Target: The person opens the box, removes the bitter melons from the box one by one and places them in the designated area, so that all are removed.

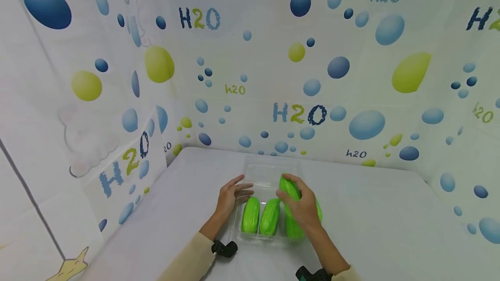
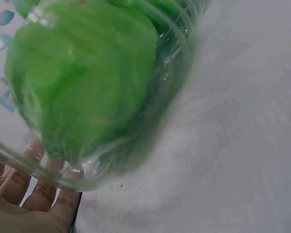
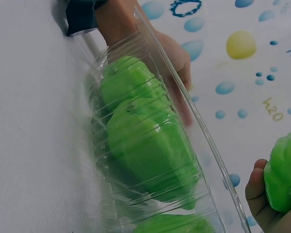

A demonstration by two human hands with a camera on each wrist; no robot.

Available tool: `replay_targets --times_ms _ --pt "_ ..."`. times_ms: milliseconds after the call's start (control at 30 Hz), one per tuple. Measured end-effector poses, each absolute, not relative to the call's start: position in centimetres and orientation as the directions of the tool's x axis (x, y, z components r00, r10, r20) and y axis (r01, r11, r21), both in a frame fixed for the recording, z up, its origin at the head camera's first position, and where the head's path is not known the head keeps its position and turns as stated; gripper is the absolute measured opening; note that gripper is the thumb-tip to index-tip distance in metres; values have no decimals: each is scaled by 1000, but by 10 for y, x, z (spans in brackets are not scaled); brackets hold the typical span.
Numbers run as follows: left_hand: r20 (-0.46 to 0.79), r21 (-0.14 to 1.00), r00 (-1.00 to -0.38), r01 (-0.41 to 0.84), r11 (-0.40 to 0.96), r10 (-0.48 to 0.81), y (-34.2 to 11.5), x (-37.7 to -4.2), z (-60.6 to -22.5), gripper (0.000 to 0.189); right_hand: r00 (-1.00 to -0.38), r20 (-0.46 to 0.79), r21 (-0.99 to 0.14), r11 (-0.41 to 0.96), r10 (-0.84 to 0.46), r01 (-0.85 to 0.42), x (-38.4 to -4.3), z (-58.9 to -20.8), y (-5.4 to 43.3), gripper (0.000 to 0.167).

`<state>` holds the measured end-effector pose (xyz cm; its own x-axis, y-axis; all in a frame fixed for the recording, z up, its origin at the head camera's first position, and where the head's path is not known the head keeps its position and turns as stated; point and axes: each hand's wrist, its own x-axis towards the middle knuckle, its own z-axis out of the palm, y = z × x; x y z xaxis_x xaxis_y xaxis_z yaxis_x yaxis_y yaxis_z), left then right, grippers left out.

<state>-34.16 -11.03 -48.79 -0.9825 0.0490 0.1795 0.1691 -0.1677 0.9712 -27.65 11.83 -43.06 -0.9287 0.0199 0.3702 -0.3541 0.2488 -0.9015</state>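
Observation:
My right hand (image 1: 302, 205) grips a bright green, bumpy oblong vegetable (image 1: 290, 187), raised at the right of a clear plastic clamshell box (image 1: 255, 237). In the right wrist view the held vegetable (image 3: 286, 170) shows at the right edge, with fingers curled against it. Two more green vegetables (image 1: 251, 215) (image 1: 269, 217) lie side by side in the box. My left hand (image 1: 229, 196) is at the box's left side, its fingers fairly straight. In the left wrist view those fingers (image 2: 41, 194) show close against the clear wall, below a green vegetable (image 2: 82, 77).
Another green vegetable (image 1: 294, 229) lies below my right hand, and one more (image 1: 319, 210) is partly hidden behind it. The box's clear lid (image 1: 269, 170) stands open toward the back. A white cloth (image 1: 375, 211) covers the table; a printed curtain (image 1: 258, 55) hangs behind it.

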Motion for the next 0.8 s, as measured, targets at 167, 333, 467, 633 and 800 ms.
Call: replay_targets --times_ms 167,333,467,633,800 --pt "195 972 -979 185 -147 54 -111 -341 -489 46 -924 381 -879 321 24 -354 -275 -430 118 62" --pt "205 971 -977 196 -135 56 -111 -341 -490 46 -929 368 -864 382 32 -329 -277 -431 120 65" --pt "199 972 -978 190 -134 56 -112 -341 -491 46 -942 335 -865 404 21 -299 -277 -430 121 64" --pt "191 973 -980 182 -143 53 -112 -340 -491 45 -931 366 -832 449 5 -324 -276 -429 123 63" --pt "193 971 -980 184 -152 47 -111 -341 -489 45 -884 468 -765 504 7 -401 -277 -426 126 59"
